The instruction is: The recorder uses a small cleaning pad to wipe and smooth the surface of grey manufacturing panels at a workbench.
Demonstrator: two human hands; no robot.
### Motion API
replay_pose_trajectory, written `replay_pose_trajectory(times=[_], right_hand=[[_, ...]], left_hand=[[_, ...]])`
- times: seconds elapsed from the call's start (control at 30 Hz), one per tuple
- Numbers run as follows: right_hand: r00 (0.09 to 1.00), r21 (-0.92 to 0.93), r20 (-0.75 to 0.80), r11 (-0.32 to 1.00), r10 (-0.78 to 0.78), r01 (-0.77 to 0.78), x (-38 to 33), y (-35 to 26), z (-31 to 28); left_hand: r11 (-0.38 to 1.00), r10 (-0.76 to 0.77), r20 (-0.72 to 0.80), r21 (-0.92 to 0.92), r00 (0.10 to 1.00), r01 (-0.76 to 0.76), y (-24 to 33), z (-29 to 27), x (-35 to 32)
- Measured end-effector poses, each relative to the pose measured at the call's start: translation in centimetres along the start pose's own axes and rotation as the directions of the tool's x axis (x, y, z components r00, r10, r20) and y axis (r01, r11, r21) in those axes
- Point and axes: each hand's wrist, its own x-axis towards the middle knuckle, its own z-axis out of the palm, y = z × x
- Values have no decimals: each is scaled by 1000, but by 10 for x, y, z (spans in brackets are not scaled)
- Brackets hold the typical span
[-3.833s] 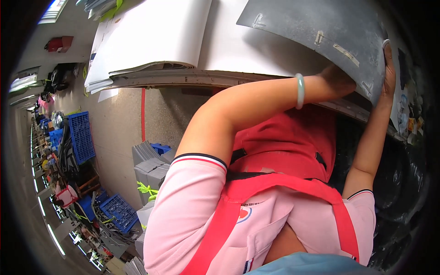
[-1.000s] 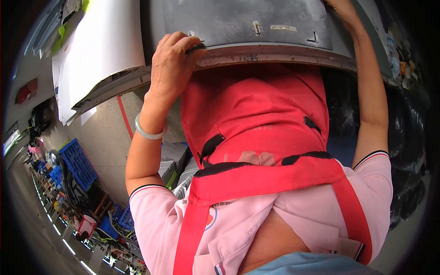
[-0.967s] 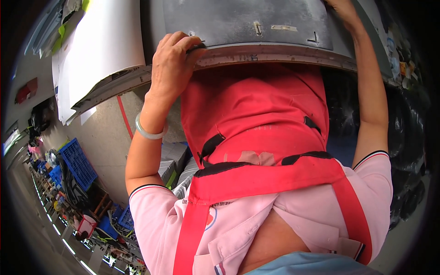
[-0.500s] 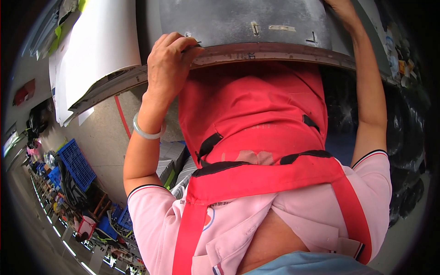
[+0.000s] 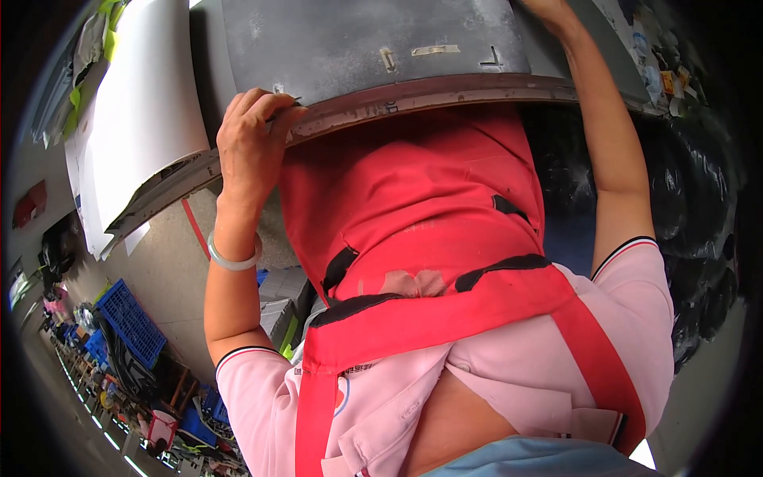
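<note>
My left hand (image 5: 251, 139) is at the near edge of the worktable (image 5: 429, 90), its fingers curled in a closed grip. A small dark tip shows between thumb and fingers, too little to tell what it is. Just beyond that hand lies a dark grey board (image 5: 342, 36) with pale smudges, bits of beige tape (image 5: 435, 50) and black corner marks near its front edge. My right hand (image 5: 548, 9) reaches to the far right side of the board. The picture's top edge cuts it off, so its fingers are hidden.
Large white sheets (image 5: 139, 119) curve over the table's left end. Black plastic bags (image 5: 683, 183) stand at the right, below small packages (image 5: 671, 83). A blue crate (image 5: 131, 322) and cluttered goods are on the floor at the left.
The whole view has shifted and tilted slightly, so the table and board sit further left. Both hands keep about the same places against the board.
</note>
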Motion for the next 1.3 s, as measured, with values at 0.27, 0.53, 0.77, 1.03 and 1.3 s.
replay_pose_trajectory(times=[0.27,0.53,0.77,1.03,1.3], right_hand=[[967,-341,-22,907,254,-246,21,34,-13],[998,-88,59,996,-24,29,6,22,-12],[996,196,-90,980,-11,29,-4,30,-10],[976,-88,116,977,-184,194,-110,-59,7],[950,-185,212,945,-229,269,-135,-56,5]], left_hand=[[998,19,19,53,1000,-20,2,-2,5],[961,278,-69,6,958,-278,58,70,74],[949,316,-229,75,921,-307,61,120,98],[931,336,-213,222,917,-289,54,116,88],[976,158,68,142,985,-166,73,101,98]])
